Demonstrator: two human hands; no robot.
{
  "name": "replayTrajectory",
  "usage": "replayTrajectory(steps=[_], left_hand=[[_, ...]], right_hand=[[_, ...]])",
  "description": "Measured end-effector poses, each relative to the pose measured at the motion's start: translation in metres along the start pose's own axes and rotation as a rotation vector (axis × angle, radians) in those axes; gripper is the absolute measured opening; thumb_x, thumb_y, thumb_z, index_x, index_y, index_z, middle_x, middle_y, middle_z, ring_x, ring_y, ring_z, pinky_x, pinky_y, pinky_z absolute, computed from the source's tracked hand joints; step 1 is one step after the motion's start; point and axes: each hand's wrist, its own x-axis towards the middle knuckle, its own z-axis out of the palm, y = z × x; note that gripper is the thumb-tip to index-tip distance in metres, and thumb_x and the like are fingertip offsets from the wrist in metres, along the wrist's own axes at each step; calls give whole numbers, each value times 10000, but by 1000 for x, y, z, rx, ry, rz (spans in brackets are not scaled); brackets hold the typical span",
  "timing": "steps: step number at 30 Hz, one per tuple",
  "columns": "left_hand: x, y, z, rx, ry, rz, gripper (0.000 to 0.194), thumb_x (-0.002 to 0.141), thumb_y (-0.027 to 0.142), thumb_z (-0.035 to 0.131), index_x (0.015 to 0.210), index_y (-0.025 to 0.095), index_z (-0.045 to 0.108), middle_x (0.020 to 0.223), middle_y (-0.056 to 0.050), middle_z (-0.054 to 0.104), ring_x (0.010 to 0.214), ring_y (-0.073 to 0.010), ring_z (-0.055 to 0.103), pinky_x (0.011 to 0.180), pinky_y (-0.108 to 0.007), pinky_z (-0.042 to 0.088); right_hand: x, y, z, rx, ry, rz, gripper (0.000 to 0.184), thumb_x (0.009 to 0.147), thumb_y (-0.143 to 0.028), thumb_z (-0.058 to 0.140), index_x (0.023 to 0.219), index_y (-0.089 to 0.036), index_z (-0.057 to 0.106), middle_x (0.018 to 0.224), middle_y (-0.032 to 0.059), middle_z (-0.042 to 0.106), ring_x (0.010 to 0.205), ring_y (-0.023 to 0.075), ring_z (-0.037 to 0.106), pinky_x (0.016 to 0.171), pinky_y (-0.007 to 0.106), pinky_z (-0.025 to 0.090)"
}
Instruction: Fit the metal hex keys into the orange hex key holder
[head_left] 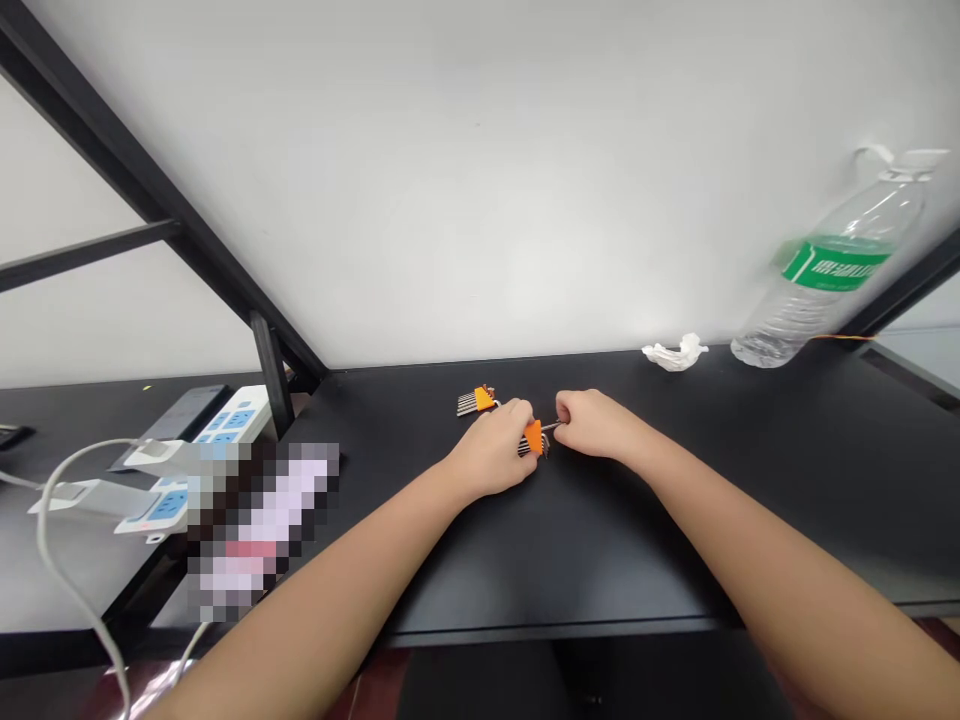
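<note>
My left hand is closed around an orange hex key holder with several metal keys in it. Just to its right, my right hand pinches a single hex key, whose other end reaches the orange holder. Whether that key sits in a slot of the holder is too small to tell. A second orange hex key set lies on the black table, behind my left hand and a little to the left, with its keys fanned out leftward.
Tall plastic bottle with a green label stands at the back right, beside a crumpled white tissue. On the left are a white power strip with plugged-in chargers, a cable and a black metal frame. A pixelated object lies near it.
</note>
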Motion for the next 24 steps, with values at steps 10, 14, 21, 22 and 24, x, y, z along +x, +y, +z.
replayTrajectory(steps=[10, 14, 21, 22, 24], left_hand=[[-1, 0, 0, -34, -11, 2, 226, 777, 213, 631, 855, 233, 420, 905, -19, 608, 770, -192, 601, 634, -311, 436], [0, -2, 1, -41, 2, 6, 229, 770, 219, 635, 858, 233, 424, 904, -21, 605, 785, -197, 599, 643, -313, 446], [1, 0, 0, -48, -9, 1, 215, 769, 207, 632, 856, 230, 436, 914, -27, 609, 803, -201, 606, 670, -320, 459], [1, 0, 0, -48, -9, -1, 217, 768, 207, 632, 856, 230, 435, 912, -28, 609, 805, -202, 606, 672, -321, 460], [1, 1, 0, -41, -7, 0, 218, 769, 210, 630, 854, 231, 431, 906, -28, 607, 807, -205, 605, 674, -324, 460]], right_hand=[[-4, 18, -21, -214, -65, 39, 72, 751, -193, 639, 769, -220, 574, 783, 52, 646, 606, 181, 564, 531, 293, 302], [-4, 25, -21, -259, 12, -7, 211, 766, -204, 639, 974, -229, 617, 1014, 86, 636, 809, 224, 607, 591, 293, 348], [12, 33, -5, -237, 54, -119, 185, 822, -86, 533, 933, -211, 612, 1042, 81, 592, 883, 204, 556, 662, 283, 363], [14, 33, -3, -233, 64, -103, 184, 823, -76, 522, 922, -206, 605, 1024, 80, 589, 854, 198, 551, 657, 284, 358], [17, 31, 0, -223, 76, -71, 190, 823, -75, 517, 939, -203, 597, 1021, 83, 583, 825, 194, 545, 645, 283, 351]])
